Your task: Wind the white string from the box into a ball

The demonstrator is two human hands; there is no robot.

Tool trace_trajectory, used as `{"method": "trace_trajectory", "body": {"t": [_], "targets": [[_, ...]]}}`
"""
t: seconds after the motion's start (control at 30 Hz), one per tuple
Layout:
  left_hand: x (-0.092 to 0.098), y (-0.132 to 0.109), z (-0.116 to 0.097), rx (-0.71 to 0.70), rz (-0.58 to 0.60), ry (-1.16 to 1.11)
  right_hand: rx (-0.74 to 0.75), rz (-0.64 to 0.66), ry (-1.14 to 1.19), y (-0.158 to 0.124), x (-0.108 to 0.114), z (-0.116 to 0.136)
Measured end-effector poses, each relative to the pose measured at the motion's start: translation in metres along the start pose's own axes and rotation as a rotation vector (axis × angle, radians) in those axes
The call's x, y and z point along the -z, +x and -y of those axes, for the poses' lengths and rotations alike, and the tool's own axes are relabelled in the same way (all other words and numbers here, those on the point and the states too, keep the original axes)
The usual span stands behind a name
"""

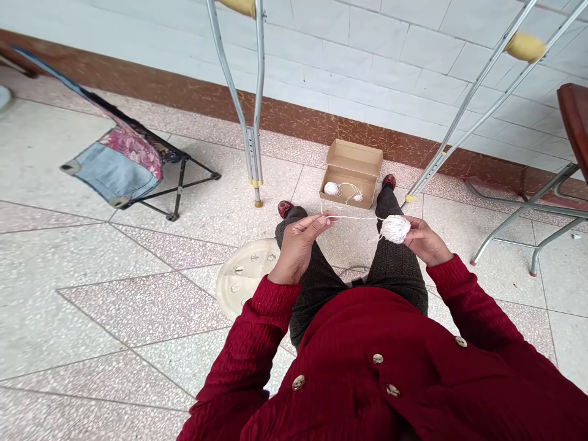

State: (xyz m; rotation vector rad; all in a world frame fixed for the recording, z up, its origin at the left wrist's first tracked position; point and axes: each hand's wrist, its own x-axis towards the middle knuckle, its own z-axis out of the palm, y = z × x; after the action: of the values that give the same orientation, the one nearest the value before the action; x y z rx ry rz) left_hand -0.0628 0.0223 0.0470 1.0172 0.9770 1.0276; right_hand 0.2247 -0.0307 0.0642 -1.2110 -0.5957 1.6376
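Note:
Between thumb and fingers, my left hand (302,245) pinches a white strand of yarn (356,218). The strand runs taut to the right, to a small ball of white yarn (395,229). My right hand (425,239) grips that ball from its right side, its fingertips partly hidden behind it. On the floor beyond my hands stands an open cardboard box (351,168) with its lid raised. Inside lie a second white yarn ball (331,188) and a smaller white bundle (358,197), with loose yarn between them.
A crutch (252,141) stands left of the box, another crutch (452,144) leans at the right. A folding chair (128,165) with a cloth seat is at the left. A metal-legged stool (528,214) stands at the right. A pale round plastic piece (229,282) shows beside my left leg.

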Motion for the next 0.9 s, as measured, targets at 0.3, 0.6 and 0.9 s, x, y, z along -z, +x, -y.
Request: {"method": "trace_trajectory", "body": {"t": [0.3,0.6,0.9], "targets": [[0.038,0.045,0.041,-0.004,0.221,1.173,0.181,-0.027,-0.015,-0.01,0.014,0.038],[-0.029,0.073,0.03,-0.14,0.278,0.75,0.191,-0.047,-0.006,-0.009,-0.002,0.05],[-0.097,0.055,0.013,-0.15,0.577,0.176,0.14,0.04,0.028,0.005,-0.027,0.05]]}}
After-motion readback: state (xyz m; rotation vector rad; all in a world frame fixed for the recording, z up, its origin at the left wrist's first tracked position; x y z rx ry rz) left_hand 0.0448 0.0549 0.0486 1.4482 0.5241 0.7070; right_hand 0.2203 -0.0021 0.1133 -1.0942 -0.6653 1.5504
